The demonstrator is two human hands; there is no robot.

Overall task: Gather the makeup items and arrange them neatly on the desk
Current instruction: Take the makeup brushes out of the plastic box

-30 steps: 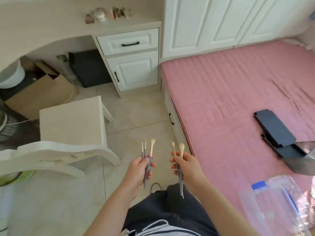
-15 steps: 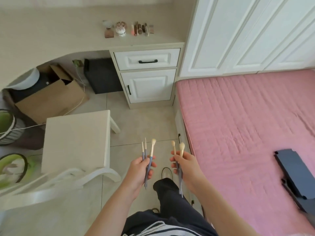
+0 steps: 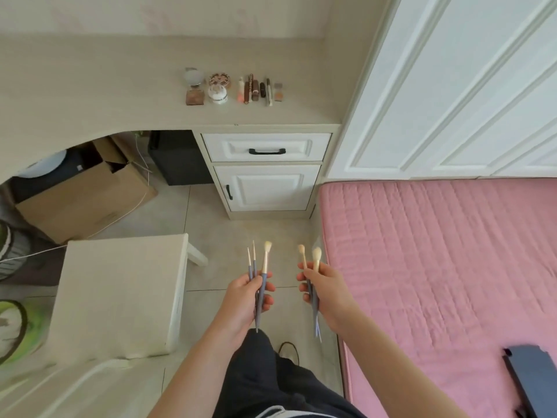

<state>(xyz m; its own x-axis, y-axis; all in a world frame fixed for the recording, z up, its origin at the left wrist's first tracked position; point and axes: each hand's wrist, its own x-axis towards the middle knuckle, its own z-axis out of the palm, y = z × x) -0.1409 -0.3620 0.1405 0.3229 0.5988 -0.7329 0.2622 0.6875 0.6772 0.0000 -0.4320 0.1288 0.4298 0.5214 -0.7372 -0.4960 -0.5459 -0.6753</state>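
My left hand (image 3: 245, 297) grips three makeup brushes (image 3: 264, 268) with grey-blue handles and pale bristles pointing up. My right hand (image 3: 327, 289) holds two more makeup brushes (image 3: 316, 260) the same way. Both hands hover over the tiled floor, well short of the beige desk (image 3: 105, 95). On the desk's right end several makeup items lie in a tidy group: a round mirror or compact (image 3: 193, 78), a brown square compact (image 3: 195, 97), a white jar (image 3: 217, 95), a patterned round case (image 3: 220, 79), a row of lipsticks and pencils (image 3: 256, 89) and a small palette (image 3: 278, 92).
A white chair (image 3: 120, 297) stands left of my hands. White drawers (image 3: 265, 147) sit under the desk. A pink bed (image 3: 437, 267) fills the right, with a dark case (image 3: 533, 378) on it. A cardboard box (image 3: 81, 200) and black unit (image 3: 177, 158) lie under the desk. Tall white wardrobe doors (image 3: 452, 86) rise at right.
The view has moved closer to the desk and tilted up, so the desk top and makeup group are larger. Both hands keep the same grip on their brushes. The plastic box left the view.
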